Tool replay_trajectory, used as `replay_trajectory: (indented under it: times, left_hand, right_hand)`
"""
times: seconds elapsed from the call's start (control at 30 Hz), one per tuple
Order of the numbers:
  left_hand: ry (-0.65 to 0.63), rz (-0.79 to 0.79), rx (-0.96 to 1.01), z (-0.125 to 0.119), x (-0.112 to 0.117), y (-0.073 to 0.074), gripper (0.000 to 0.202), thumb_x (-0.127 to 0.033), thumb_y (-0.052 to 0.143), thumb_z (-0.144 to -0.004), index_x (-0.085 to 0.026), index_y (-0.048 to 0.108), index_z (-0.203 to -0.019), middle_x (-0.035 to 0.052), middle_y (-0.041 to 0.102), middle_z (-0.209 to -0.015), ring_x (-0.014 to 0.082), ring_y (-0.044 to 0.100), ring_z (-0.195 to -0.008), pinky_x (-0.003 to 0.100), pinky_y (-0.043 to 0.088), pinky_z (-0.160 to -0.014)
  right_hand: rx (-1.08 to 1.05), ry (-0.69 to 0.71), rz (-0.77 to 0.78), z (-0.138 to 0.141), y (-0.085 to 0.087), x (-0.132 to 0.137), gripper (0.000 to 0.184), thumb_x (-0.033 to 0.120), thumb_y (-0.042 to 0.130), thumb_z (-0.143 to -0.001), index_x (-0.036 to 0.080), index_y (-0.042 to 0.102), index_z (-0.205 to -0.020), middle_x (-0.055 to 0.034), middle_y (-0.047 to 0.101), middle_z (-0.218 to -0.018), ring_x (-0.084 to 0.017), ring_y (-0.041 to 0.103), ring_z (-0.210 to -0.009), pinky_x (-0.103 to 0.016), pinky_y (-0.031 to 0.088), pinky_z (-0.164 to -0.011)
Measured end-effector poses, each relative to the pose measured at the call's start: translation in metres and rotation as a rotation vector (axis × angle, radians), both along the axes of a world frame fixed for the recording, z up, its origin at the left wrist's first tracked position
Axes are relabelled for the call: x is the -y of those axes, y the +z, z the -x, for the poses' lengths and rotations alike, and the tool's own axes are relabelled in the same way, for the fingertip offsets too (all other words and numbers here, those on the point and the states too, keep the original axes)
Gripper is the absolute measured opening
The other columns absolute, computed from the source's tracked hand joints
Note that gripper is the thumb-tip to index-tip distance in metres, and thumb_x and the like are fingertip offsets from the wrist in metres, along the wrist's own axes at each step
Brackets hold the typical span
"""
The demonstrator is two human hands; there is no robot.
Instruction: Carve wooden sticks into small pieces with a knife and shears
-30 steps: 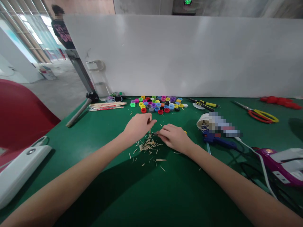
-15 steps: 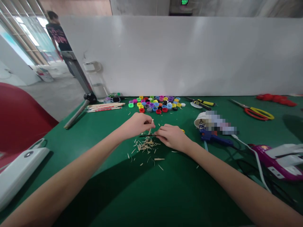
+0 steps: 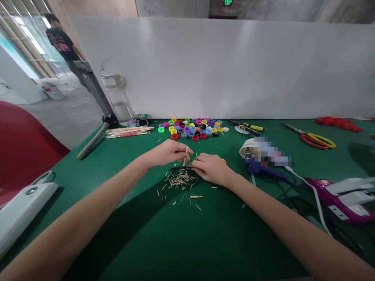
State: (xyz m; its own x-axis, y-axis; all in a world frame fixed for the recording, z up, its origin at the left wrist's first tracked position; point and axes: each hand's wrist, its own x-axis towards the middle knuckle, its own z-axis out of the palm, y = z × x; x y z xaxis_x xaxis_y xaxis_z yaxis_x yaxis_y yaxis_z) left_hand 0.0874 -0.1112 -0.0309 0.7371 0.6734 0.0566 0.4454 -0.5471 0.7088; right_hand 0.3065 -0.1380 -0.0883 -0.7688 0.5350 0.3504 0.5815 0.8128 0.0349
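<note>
My left hand (image 3: 168, 151) pinches a short, pale wooden stick (image 3: 185, 158) that stands nearly upright between thumb and fingers. Closed beside it, my right hand (image 3: 211, 168) grips a knife with a thin dark blade (image 3: 179, 168). The blade points left and crosses the stick's lower end; the handle is hidden inside the fist. Wood shavings (image 3: 179, 180) lie in a loose heap just below the blade, with a larger pale splinter (image 3: 196, 196) nearer to me. A bit of something yellow (image 3: 224, 160) shows behind my right hand.
Colourful bottle caps (image 3: 187, 130) cluster at the back, left of pliers (image 3: 249, 128). Wooden sticks (image 3: 129, 132) lie back left. Rightward are a blue glue gun (image 3: 265, 171), scissors (image 3: 316, 139) and a purple power strip (image 3: 328, 195) with cables. A person (image 3: 63, 43) stands beyond the white panel (image 3: 222, 70).
My left fingers have loosened and shifted slightly on the stick, which still meets the blade. My right hand stays nearly in place. The person behind has leaned and moved left.
</note>
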Motion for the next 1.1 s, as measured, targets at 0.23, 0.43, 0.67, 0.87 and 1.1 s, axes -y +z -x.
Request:
replay_trajectory:
  times: [0.23, 0.43, 0.67, 0.87, 1.1]
  left_hand:
    - [-0.042, -0.068, -0.055, -0.003, 0.004, 0.003, 0.024, -0.025, 0.041, -0.089, -0.019, 0.063, -0.095, 0.0054, 0.066, -0.11, 0.0127, 0.062, -0.089, 0.026, 0.047, -0.079]
    - [-0.023, 0.054, 0.025, -0.004, 0.006, 0.002, 0.019, -0.023, 0.04, -0.089, -0.019, 0.051, -0.103, 0.0047, 0.068, -0.098, 0.0119, 0.062, -0.084, 0.026, 0.048, -0.073]
    - [0.173, -0.084, -0.027, -0.001, -0.003, -0.002, 0.021, -0.039, 0.056, -0.08, -0.019, 0.054, -0.073, 0.0015, 0.063, -0.071, 0.0122, 0.056, -0.064, 0.026, 0.043, -0.059]
    - [0.385, -0.175, -0.146, -0.004, -0.002, -0.002, 0.03, -0.046, 0.058, -0.077, -0.019, 0.053, -0.066, 0.0029, 0.062, -0.064, 0.0139, 0.054, -0.059, 0.029, 0.038, -0.053]
    - [0.165, -0.113, -0.046, -0.007, 0.005, 0.0, 0.024, -0.034, 0.045, -0.086, -0.019, 0.06, -0.077, 0.0015, 0.068, -0.077, 0.0121, 0.061, -0.069, 0.025, 0.045, -0.064]
  right_hand:
    - [0.006, 0.012, 0.009, 0.0, -0.002, -0.001, 0.019, 0.026, 0.042, -0.093, 0.023, 0.06, -0.096, -0.0025, 0.064, -0.082, -0.015, 0.051, -0.077, -0.026, 0.03, -0.058]
    - [0.019, -0.003, 0.002, 0.001, -0.003, 0.0, 0.021, 0.026, 0.04, -0.094, 0.023, 0.06, -0.098, -0.0028, 0.065, -0.084, -0.016, 0.052, -0.079, -0.026, 0.032, -0.059]
    - [-0.103, -0.011, 0.039, -0.003, -0.002, 0.003, 0.022, 0.027, 0.038, -0.094, 0.021, 0.059, -0.099, -0.0039, 0.065, -0.091, -0.016, 0.054, -0.084, -0.027, 0.037, -0.066]
    - [-0.113, -0.053, 0.025, -0.003, -0.001, 0.003, 0.022, 0.026, 0.039, -0.094, 0.02, 0.06, -0.096, -0.0046, 0.065, -0.089, -0.017, 0.054, -0.083, -0.028, 0.037, -0.067]
    - [-0.091, -0.033, 0.071, 0.0, 0.001, 0.003, 0.019, 0.024, 0.042, -0.092, 0.021, 0.061, -0.09, -0.0034, 0.066, -0.083, -0.016, 0.055, -0.081, -0.026, 0.035, -0.063]
